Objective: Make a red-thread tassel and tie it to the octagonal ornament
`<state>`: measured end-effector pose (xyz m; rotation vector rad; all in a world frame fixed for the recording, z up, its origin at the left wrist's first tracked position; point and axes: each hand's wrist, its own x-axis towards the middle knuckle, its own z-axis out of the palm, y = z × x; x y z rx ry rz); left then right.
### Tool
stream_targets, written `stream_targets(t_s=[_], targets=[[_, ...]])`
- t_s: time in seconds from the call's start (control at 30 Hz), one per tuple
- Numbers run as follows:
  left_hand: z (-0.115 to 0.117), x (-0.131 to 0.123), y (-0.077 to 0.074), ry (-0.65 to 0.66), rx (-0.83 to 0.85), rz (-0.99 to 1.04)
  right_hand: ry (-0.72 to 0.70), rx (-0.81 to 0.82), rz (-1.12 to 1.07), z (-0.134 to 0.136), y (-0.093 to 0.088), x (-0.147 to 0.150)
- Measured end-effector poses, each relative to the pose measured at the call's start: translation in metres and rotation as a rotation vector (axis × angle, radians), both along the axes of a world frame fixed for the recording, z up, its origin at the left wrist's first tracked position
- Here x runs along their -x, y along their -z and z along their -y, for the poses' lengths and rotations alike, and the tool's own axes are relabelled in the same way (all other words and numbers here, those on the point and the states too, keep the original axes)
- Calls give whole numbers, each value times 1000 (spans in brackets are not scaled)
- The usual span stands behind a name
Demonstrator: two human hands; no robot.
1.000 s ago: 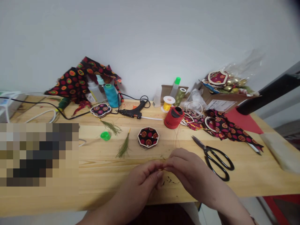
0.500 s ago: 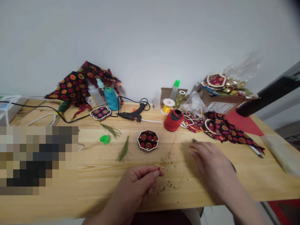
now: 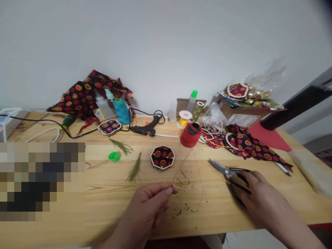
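At the near middle of the table my left hand (image 3: 155, 200) is closed in a pinch. Between thumb and forefinger it holds a red thread (image 3: 174, 178), which loops back toward a red spool (image 3: 191, 135). My right hand (image 3: 264, 200) has its fingers on the black handles of a pair of scissors (image 3: 227, 172). The blades point left and lie spread slightly; some fingers are hidden behind the hand. Beyond my left hand lies an octagonal fabric piece (image 3: 163, 157) with a pale frame. Left of it rests a green tassel (image 3: 135, 167).
Along the back stand a teal thread cone (image 3: 121, 110), a black glue gun (image 3: 147, 128) and a yellow spool (image 3: 184, 120). A green cap (image 3: 114, 156) is at left. Patterned fabric (image 3: 259, 145) and a cardboard box (image 3: 246, 117) occupy the right. Dark scraps (image 3: 185, 207) lie in front.
My right hand has moved right and nearer, onto the scissors' handles, and the scissors now show. More of the red thread is visible by my left hand, which keeps its pinch.
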<state>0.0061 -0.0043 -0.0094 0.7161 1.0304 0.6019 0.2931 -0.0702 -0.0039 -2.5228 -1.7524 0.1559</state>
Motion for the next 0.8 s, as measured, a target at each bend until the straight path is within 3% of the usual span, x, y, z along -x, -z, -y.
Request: stream_targets(t_s=[0.1, 0.23, 0.37, 0.57, 0.8], targets=[[0, 0, -2, -10, -2, -7, -100, -88, -361, 6, -14, 22], [1, -1, -4, -31, -17, -19, -203, 23, -806, 10, -37, 63], [1, 2, -3, -21, -19, 17, -316, 110, -863, 5, -49, 84], [2, 5, -3, -52, -18, 57, -219, 351, -733, 0, -48, 94], [3, 5, -3, 16, -70, 49, -151, 410, -826, -4, -50, 103]])
